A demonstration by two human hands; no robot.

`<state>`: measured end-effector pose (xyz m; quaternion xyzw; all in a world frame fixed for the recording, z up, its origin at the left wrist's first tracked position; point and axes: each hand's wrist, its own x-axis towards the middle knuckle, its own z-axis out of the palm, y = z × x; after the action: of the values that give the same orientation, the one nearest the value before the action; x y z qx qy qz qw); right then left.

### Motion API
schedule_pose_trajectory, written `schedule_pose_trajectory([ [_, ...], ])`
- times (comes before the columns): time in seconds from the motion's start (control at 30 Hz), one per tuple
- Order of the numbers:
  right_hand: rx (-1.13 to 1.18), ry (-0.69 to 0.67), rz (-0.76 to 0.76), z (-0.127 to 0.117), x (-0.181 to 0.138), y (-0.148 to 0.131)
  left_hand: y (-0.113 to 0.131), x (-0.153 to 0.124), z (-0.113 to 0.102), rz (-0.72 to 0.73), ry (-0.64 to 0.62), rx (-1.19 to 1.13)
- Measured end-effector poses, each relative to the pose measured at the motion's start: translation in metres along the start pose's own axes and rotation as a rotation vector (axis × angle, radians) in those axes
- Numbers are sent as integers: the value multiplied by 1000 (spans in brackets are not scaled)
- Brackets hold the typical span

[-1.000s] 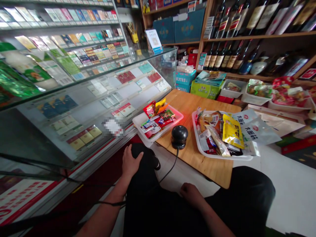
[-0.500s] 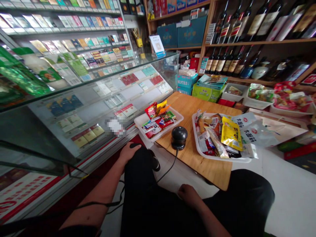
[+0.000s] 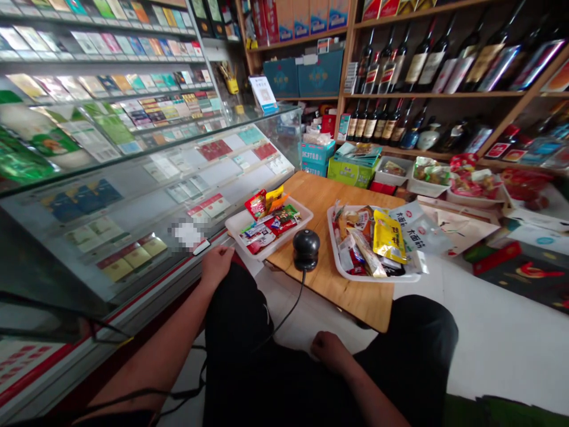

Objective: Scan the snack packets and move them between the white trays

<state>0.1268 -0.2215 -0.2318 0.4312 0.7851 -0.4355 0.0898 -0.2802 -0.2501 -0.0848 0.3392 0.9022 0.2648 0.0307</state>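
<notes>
Holds the bare left hand point(image 3: 217, 265) at the outer side of the left knee of the black cloth trousers point(image 3: 237, 308), fingers loosely bent and tips out of sight; cannot tell about a grip on anything beneath the palm. Perhaps leans a little weight there. Has, just past the knuckles, a small white item point(image 3: 189, 235), blurred beyond naming, by the slanted glass display counter point(image 3: 137, 302); cannot tell on which side of the glass.

Rests the bare right hand point(image 3: 331, 350) on the lap, curled into a loose fist with nothing visible inside, probably parked there for ease.

Faces, beyond both hands and untouched by either, a glossy black domed device point(image 3: 306, 249) with a thin black cable point(image 3: 290, 305), upright at the near edge of the light-brown wooden table point(image 3: 362, 299), seemingly fitted into the gap between trays. To the left, a shallow white plastic tray point(image 3: 235, 230) of small red and yellow packets; to the right, a fuller white plastic tray point(image 3: 338, 261), with a bright yellow packet point(image 3: 389, 236) on top and flat silver-grey packets point(image 3: 420, 231) spilling over the right rim, presumably for want of room.

Farther off, a green carton point(image 3: 351, 172); at far right, dark glass bottles point(image 3: 420, 62) in rows, likely labels outward for easy reading
</notes>
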Motion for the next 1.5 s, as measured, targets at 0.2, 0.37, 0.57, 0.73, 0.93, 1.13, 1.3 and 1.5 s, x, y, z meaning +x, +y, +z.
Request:
schedule_pose_trajectory([
  [0.2,36,1,62,5,-2,3,64,27,10,344,32,23],
  [0.37,91,32,157,9,4,13,81,84,29,347,-168,305],
  [0.57,138,50,282,18,20,24,63,122,55,358,-304,515],
  [0.73,48,0,343,21,33,20,55,150,62,404,-487,520],
  [0.93,-50,-61,339,24,52,12,59,169,66,397,-469,501],
  [1.13,-52,-53,330,29,54,9,59,162,65,443,-436,474],
  [1.3,-15,-5,260,22,44,-5,57,160,52,415,-312,377],
  [1.5,-17,1,212,4,25,-34,39,168,44,568,-152,231],
])
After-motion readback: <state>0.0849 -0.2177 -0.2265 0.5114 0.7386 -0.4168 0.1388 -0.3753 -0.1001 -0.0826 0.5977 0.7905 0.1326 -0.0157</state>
